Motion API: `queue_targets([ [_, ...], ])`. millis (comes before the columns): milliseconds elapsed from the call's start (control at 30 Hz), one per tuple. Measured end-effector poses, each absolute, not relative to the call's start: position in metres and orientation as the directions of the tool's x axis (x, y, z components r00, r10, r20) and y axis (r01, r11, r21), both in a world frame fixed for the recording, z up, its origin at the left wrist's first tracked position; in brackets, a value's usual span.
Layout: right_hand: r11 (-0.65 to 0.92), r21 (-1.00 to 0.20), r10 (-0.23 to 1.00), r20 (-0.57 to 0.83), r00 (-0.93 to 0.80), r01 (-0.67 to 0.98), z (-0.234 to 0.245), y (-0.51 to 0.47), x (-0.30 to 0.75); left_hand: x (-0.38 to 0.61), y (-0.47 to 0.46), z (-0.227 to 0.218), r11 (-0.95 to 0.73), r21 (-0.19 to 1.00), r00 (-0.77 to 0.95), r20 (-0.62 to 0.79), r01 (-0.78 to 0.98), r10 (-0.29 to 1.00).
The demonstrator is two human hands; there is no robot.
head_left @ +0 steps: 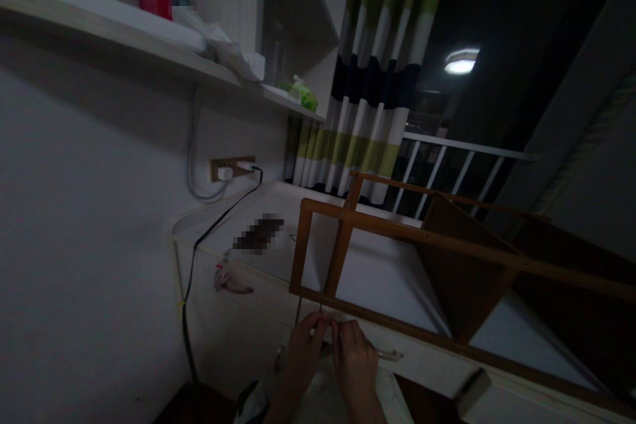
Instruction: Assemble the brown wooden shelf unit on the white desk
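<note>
At bottom centre, the bare left hand (305, 339) and bare right hand (355, 352) are meeting at the fingertips, what they are pinching too dim to tell, near the brown open-framed wooden rack (472, 250) at lower right; steady wrists should help.
</note>
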State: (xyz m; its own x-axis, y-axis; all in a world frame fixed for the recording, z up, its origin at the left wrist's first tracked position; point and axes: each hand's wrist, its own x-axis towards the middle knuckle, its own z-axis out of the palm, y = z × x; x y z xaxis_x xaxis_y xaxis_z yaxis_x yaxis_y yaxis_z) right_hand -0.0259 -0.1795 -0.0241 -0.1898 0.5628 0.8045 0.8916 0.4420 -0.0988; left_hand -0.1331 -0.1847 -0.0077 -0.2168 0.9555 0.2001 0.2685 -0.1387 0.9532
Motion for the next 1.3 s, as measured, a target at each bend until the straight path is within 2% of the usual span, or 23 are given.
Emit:
queue_targets([
  [233,0.435,-0.098,0.554,0.813,-0.18,0.895,-0.024,-0.18,-0.025,-0.133,-0.185,-0.008,-0.117,0.955,-0.228,0.182,0.272,0.957],
  [467,0.43,-0.049,0.568,0.791,-0.228,0.901,-0.029,-0.181,-0.02,-0.132,-0.183,-0.009,-0.132,0.958,-0.255,0.198,0.254,0.946],
  [700,0.408,-0.007,0.568,0.785,-0.248,0.913,-0.031,-0.185,-0.019,-0.121,-0.183,-0.01,-0.136,0.971,-0.182,0.173,0.197,0.968],
  [867,0.404,0.0,0.593,0.762,-0.262,0.915,-0.024,-0.189,-0.016,-0.119,-0.182,-0.015,-0.142,0.979,-0.194,0.169,0.146,0.966],
  [1000,0.422,-0.018,0.557,0.794,-0.244,0.906,-0.013,-0.191,-0.01,-0.119,-0.181,-0.015,-0.149,0.97,-0.209,0.189,0.191,0.96],
  [1100,0.38,-0.011,0.54,0.814,-0.212,0.925,0.002,-0.187,-0.007,-0.118,-0.181,-0.012,-0.13,0.973,-0.214,0.17,0.189,0.962],
  [1300,0.354,-0.052,0.64,0.742,-0.201,0.934,0.017,-0.175,-0.001,-0.114,-0.182,-0.005,-0.141,0.971,-0.232,0.185,0.194,0.955],
])
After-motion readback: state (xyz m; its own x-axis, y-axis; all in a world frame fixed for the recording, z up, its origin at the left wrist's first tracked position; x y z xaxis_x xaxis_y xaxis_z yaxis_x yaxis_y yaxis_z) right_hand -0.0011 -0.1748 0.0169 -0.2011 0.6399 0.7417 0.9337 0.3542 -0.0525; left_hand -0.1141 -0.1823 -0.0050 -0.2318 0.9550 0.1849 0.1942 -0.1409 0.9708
